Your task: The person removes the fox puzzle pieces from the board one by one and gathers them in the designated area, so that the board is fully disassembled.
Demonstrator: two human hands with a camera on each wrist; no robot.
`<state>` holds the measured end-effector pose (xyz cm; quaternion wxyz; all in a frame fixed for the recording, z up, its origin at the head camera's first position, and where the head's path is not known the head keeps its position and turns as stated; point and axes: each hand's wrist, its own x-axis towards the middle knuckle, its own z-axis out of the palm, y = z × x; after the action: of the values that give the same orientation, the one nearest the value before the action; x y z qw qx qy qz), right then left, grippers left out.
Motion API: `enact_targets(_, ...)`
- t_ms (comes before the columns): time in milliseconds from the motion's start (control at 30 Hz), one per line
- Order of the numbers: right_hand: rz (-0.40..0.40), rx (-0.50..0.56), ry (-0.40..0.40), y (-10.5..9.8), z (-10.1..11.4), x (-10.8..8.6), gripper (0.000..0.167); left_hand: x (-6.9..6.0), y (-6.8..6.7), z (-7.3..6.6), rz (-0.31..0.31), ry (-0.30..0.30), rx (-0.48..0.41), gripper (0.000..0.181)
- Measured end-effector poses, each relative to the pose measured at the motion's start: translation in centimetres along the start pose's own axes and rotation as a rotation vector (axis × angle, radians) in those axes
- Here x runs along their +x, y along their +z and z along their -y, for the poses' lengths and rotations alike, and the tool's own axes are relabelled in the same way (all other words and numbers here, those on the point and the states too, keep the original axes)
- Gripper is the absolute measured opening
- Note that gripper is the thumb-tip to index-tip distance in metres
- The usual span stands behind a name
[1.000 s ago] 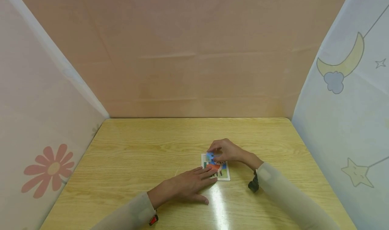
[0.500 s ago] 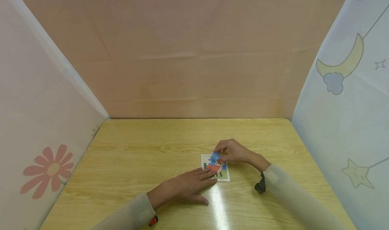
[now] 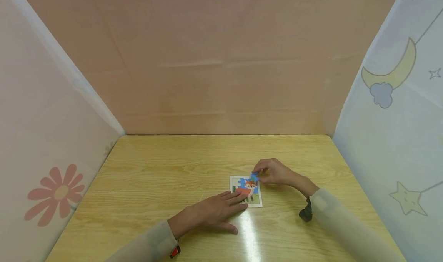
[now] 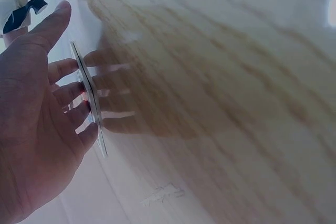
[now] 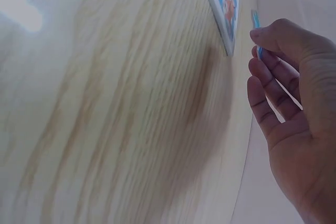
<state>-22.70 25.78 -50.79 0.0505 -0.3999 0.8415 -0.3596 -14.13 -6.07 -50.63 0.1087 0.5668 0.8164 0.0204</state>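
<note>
A small jigsaw puzzle (image 3: 250, 191) with a fox picture and a white border lies on the table. Straight fingers of my left hand (image 3: 216, 212) rest on its lower left part and hide some of the picture. In the left wrist view the puzzle board (image 4: 94, 103) shows edge-on against those fingertips. Between thumb and fingers my right hand (image 3: 275, 172) pinches a blue puzzle piece (image 3: 254, 176) at the board's top right corner. The right wrist view has the puzzle piece (image 5: 255, 19) raised off the board. Pale bare backing shows at the picture's upper left.
A wood-grain table (image 3: 166, 162) lies under everything, with a bright light reflection in front of the puzzle. Its back edge meets an orange-brown cloth wall (image 3: 221, 62). Patterned pale cloths hang at the left and right sides.
My right hand has carried the pinched puzzle piece rightward, from the board's upper left to its top right corner. More of the fox's face is uncovered. My left hand has stayed in place.
</note>
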Motion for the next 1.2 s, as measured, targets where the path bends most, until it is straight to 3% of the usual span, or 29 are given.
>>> enact_targets(567, -0.018, -0.059, 0.109, -1.3, -1.3, -3.2, 0.022, 0.1, 0.1, -0.1, 0.011, -0.006, 0.015, 0.08)
enact_targets(1200, -0.034, -0.129, 0.121, -2.3, -2.3, -5.1, 0.026, 0.0, 0.2, 0.2, 0.009, -0.013, -0.001, 0.08)
